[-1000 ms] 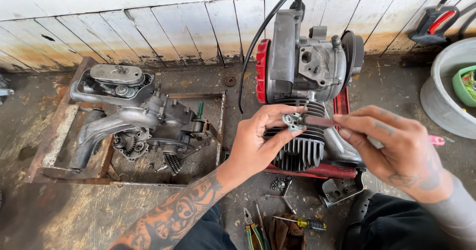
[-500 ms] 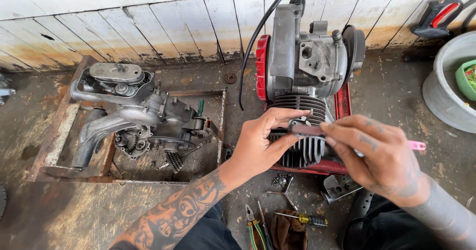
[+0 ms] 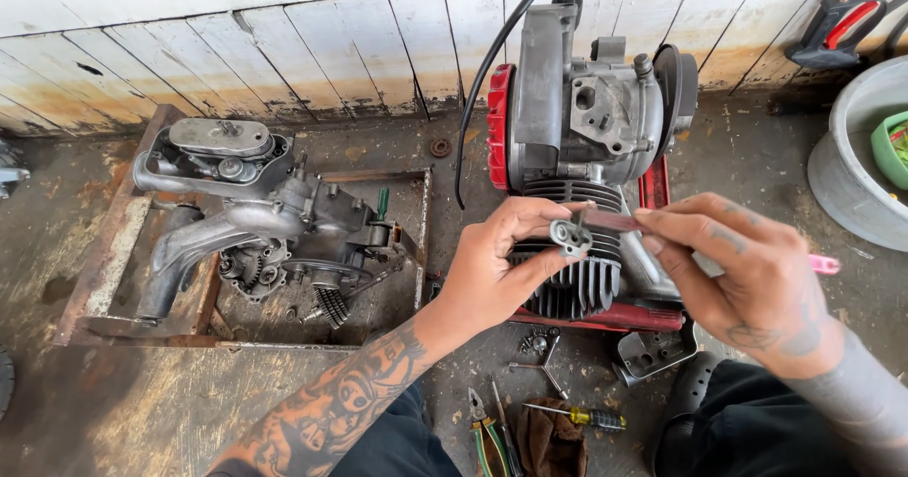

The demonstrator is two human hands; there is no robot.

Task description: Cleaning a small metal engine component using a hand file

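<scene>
Left hand (image 3: pixel 492 274) fingers pinch a small grey metal fitting (image 3: pixel 571 238); right hand (image 3: pixel 747 274) fingers grip a thin blade tool (image 3: pixel 615 221) against it, above the finned engine (image 3: pixel 577 156).

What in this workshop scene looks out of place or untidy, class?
Loose hand tools lie scattered on the floor: pliers, a screwdriver and small metal parts, beside the finned engine. Nothing looks spilled or broken.

Grey tub (image 3: pixel 851 170) cut off right.
</scene>
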